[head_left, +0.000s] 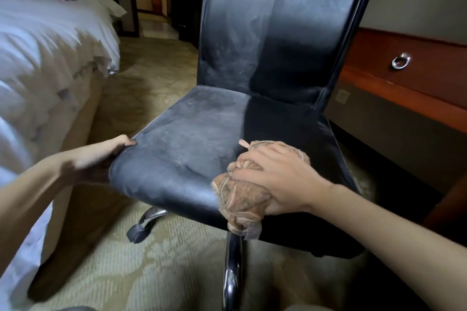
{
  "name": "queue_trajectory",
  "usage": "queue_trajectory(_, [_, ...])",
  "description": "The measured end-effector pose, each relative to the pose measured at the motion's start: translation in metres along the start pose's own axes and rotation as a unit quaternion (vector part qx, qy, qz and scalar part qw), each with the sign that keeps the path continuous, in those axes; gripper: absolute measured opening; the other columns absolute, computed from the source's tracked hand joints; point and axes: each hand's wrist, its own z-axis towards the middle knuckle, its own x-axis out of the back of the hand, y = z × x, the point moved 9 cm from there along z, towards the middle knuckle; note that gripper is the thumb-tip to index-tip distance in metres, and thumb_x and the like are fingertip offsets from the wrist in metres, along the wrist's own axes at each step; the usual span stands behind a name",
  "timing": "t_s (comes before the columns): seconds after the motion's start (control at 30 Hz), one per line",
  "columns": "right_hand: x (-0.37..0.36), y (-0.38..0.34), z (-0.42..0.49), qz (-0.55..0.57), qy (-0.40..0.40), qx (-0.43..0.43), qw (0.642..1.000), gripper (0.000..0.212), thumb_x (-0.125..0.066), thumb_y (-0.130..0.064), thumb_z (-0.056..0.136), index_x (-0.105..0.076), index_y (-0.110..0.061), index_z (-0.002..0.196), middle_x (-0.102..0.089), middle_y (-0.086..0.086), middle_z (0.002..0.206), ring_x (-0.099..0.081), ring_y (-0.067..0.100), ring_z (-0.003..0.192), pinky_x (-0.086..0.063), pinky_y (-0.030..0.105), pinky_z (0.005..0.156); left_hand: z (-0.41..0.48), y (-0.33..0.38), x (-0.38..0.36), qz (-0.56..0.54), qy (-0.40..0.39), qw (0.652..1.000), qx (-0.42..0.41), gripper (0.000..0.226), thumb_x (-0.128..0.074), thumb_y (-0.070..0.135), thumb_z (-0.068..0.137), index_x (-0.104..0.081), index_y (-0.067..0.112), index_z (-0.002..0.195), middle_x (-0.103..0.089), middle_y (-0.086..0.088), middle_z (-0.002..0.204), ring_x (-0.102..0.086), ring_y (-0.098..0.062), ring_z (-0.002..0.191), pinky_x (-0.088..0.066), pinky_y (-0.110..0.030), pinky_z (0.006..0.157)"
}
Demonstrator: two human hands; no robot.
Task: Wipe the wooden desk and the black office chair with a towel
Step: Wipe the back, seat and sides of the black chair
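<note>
chair [189, 138] seat dusty | right hand [280, 179] fingers clutch towel [240, 197] | left hand [101, 156] fingers grip seat edge | bed [38, 57] left, desk [417, 78] right

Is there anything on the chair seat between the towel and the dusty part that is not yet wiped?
Nothing visible. The right hand grips the towel on the chair seat; the greyish area to its left lies bare up to the left hand, which grips the seat's edge.
</note>
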Motion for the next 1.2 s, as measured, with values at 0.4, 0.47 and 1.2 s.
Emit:
queue_trajectory(0.4, [0.026,0.154,-0.013,-0.056,0.101,-0.317,0.941,0.041,-0.071,-0.055,0.08,-0.064,-0.025,0.108,-0.065,0.006,0.11,-0.062,0.038,0.094,-0.05,0.045,0.081,-0.027,0.186,-0.158,0.436,0.208,0.805,-0.344,0.054,-0.06,0.06,0.088,-0.059,0.019,0.124,-0.058,-0.016,0.129,-0.051,-0.037,0.126,-0.041,-0.045,0.109])
queue_trajectory(0.47, [0.012,0.191,-0.033,-0.037,0.076,-0.393,0.915,0.04,-0.074,-0.051,0.08,-0.062,-0.025,0.107,-0.063,0.008,0.112,-0.061,0.039,0.101,-0.05,0.046,0.085,-0.027,0.194,-0.223,0.482,0.149,0.768,-0.395,0.059,-0.056,0.067,0.089,-0.058,0.023,0.129,-0.059,-0.009,0.132,-0.051,-0.031,0.127,-0.041,-0.044,0.109])
queue_trajectory(1.2, [-0.083,0.287,-0.133,0.352,0.001,-0.531,0.771,0.044,-0.07,-0.038,0.086,-0.065,-0.034,0.13,-0.072,0.001,0.12,-0.065,0.024,0.113,-0.049,0.041,0.107,0.017,0.209,-0.344,0.581,0.036,0.727,-0.365,0.072,-0.056,0.079,0.082,-0.062,0.029,0.133,-0.059,0.009,0.124,-0.048,-0.014,0.126,-0.046,-0.037,0.099])
